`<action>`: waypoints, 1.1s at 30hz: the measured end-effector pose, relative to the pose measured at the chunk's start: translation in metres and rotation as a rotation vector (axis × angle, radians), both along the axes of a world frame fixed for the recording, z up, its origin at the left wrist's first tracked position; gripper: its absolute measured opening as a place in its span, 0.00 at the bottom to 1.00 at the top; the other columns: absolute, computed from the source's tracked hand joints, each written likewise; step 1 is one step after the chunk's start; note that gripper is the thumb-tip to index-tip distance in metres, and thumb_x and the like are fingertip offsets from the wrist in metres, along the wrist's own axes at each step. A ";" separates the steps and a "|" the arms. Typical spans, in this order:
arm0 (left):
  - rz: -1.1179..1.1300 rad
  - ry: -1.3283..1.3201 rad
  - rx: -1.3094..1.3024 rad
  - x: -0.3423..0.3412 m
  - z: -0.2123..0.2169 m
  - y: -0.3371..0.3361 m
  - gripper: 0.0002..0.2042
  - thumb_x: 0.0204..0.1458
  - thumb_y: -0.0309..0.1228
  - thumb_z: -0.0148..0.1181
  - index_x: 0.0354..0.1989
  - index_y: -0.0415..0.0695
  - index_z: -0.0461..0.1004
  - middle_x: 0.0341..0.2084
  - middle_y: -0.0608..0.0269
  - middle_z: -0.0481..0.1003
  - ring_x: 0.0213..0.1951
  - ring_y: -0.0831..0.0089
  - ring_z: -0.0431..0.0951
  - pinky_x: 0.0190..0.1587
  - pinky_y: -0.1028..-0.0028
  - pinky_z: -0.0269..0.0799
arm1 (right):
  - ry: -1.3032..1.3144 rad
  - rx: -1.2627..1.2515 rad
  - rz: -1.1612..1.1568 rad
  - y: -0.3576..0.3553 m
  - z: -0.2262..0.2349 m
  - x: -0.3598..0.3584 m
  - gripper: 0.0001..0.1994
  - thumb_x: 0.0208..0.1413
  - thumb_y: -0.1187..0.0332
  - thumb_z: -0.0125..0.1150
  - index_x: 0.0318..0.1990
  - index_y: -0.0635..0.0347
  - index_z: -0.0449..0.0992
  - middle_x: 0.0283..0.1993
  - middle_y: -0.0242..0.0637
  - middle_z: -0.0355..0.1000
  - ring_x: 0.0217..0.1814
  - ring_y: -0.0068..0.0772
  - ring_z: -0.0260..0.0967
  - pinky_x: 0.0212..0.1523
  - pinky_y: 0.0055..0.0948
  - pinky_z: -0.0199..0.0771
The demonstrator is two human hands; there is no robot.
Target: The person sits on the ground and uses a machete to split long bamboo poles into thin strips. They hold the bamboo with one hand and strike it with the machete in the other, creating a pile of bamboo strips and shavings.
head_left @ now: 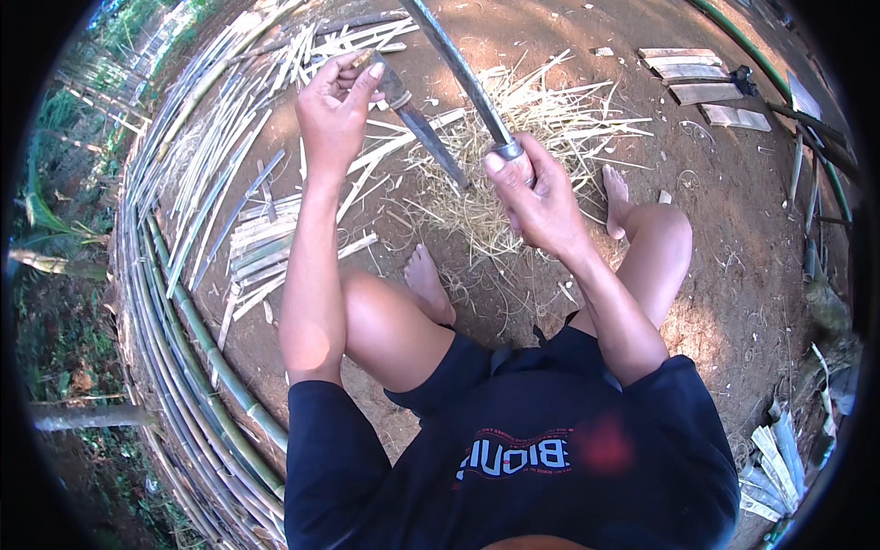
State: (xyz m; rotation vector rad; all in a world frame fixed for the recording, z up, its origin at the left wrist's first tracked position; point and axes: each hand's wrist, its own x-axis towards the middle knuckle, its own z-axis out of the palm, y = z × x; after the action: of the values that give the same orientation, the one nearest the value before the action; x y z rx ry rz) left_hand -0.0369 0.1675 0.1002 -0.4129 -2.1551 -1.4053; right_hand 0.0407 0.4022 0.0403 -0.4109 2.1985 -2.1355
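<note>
And here we are, both hands up in front over the bare dirt, the left grip (337,108) pinched around the upper end of a dark bamboo piece (426,136), thumb laid along it, while the right grip (539,197) is wrapped firmly around the handle of a long knife (466,78)! Look at the lines: the bamboo slants from the left grip down and to the right, its free end pointing just beside the right grip, apart from it as far as this view tells, and the knife runs from the right fist up and to the left, out past the top edge. So the two long axes lie nearly parallel, bamboo on the left, blade on the right, a gap showing between them, and that's the relation everything hangs on! The left hand owns the top of the piece, the right is nearer its bottom end; whether that end touches anything below, I can't tell. Beneath, a tangle of pale shavings (495,231) spreads between the bare feet, split strips (261,246) lie off to the left, and long green poles (215,371) curve along beyond them
</note>
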 end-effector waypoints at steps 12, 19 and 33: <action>-0.003 -0.032 0.008 0.007 0.002 0.009 0.13 0.56 0.27 0.60 0.47 0.36 0.75 0.31 0.56 0.77 0.33 0.76 0.79 0.34 0.77 0.79 | 0.060 -0.092 0.069 -0.009 0.013 -0.001 0.20 0.69 0.53 0.39 0.47 0.62 0.69 0.17 0.20 0.53 0.13 0.12 0.51 0.12 0.15 0.50; -0.040 -0.022 -0.008 0.010 0.002 0.016 0.13 0.56 0.27 0.61 0.47 0.34 0.75 0.31 0.56 0.77 0.32 0.75 0.79 0.33 0.77 0.78 | 0.092 -0.054 0.093 -0.014 0.020 -0.007 0.20 0.68 0.53 0.41 0.46 0.63 0.70 0.19 0.20 0.54 0.15 0.11 0.52 0.13 0.15 0.52; -0.129 -0.020 0.002 0.010 0.001 0.021 0.14 0.56 0.28 0.61 0.47 0.32 0.73 0.33 0.56 0.77 0.31 0.76 0.78 0.35 0.78 0.77 | 0.076 0.070 0.086 -0.004 0.024 -0.009 0.23 0.66 0.48 0.46 0.39 0.62 0.71 0.20 0.30 0.62 0.23 0.20 0.59 0.25 0.27 0.60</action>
State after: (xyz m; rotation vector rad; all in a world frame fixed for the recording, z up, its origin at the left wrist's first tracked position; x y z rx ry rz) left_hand -0.0270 0.1883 0.1010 -0.5485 -2.1762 -1.4871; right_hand 0.0313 0.3980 0.0639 -0.5803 2.2437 -2.0254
